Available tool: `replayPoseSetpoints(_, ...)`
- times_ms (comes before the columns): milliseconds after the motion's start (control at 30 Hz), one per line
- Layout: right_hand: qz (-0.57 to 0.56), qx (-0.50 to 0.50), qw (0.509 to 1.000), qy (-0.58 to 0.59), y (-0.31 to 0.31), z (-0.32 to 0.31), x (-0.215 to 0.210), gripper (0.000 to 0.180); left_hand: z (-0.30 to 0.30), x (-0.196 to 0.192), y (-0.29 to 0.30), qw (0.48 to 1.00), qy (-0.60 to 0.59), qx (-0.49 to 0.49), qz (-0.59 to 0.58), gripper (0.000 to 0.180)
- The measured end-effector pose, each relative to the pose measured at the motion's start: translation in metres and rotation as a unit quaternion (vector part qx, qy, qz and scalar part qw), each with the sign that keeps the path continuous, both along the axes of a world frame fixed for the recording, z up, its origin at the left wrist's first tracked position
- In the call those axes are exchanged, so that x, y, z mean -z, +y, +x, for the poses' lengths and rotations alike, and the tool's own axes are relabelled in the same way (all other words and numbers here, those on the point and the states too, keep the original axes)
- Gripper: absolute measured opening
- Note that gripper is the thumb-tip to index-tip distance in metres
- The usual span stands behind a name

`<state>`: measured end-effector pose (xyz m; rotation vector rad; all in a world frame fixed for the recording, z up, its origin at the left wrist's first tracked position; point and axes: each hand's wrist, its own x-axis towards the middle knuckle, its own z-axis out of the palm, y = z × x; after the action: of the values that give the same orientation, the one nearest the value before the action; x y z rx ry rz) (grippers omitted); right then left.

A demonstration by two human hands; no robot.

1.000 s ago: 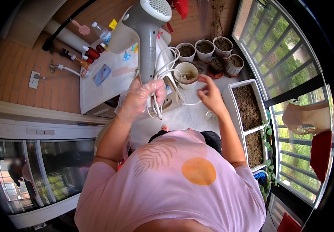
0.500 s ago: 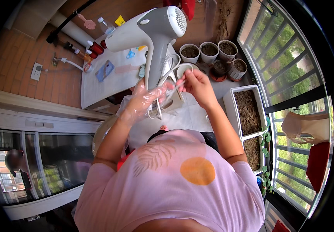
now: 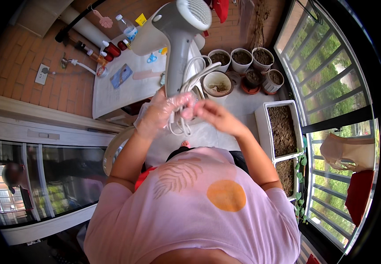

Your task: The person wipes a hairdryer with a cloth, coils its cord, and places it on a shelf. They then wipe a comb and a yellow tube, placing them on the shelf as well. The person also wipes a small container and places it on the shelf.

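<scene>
A large grey and white hair dryer (image 3: pixel 178 53) stands upright in front of me, its round vent grille towards the upper right. My left hand (image 3: pixel 156 115), in a thin clear plastic glove, is closed around the lower handle. Loops of its white cord (image 3: pixel 201 75) bunch beside the handle and hang below that hand. My bare right hand (image 3: pixel 219 118) reaches in from the right, somewhat blurred, with its fingers closed at the cord against my left fingers. The fingertips of both hands are partly hidden by each other and the cord.
A white table (image 3: pixel 111 97) beyond holds blue scissors (image 3: pixel 151 58), a pink comb (image 3: pixel 146 75), a blue patterned flat item (image 3: pixel 121 76) and several bottles. Potted soil (image 3: pixel 240 57) stands at the back right, with a long planter (image 3: pixel 261 127) by the barred window. A glass door (image 3: pixel 71 176) is left.
My right hand has moved left and down, from holding the cord out to the side to my left fingers. The hair dryer sits slightly higher in view, and a pot behind the cord now shows more.
</scene>
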<state>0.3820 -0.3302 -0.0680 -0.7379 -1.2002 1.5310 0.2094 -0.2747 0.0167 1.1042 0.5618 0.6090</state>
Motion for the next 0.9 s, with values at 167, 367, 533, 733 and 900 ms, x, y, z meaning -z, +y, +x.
replayPoseSetpoints(167,-0.016,-0.169,0.982,-0.087,-0.019,0.018,0.007,0.011,-0.007,0.003,0.013,0.996,-0.062,-0.019,-0.064,0.021)
replayPoseSetpoints(367,0.233,0.059,0.894,-0.378,-0.031,0.049,-0.066,0.007,-0.01,-0.007,0.009,0.994,0.051,-0.093,0.007,0.019)
replayPoseSetpoints(533,0.503,0.154,0.731,-0.435,-0.001,0.033,-0.142,0.013,-0.013,-0.006,0.001,0.997,0.055,-0.049,-0.027,0.021)
replayPoseSetpoints(733,0.502,0.083,0.756,-0.412,0.033,0.025,-0.144,0.013,-0.016,-0.018,-0.009,1.0,0.021,0.011,-0.021,0.043)
replayPoseSetpoints(900,0.356,0.038,0.826,-0.435,0.023,0.027,-0.141,0.014,-0.015,-0.034,-0.016,0.997,0.081,-0.001,0.003,0.05)
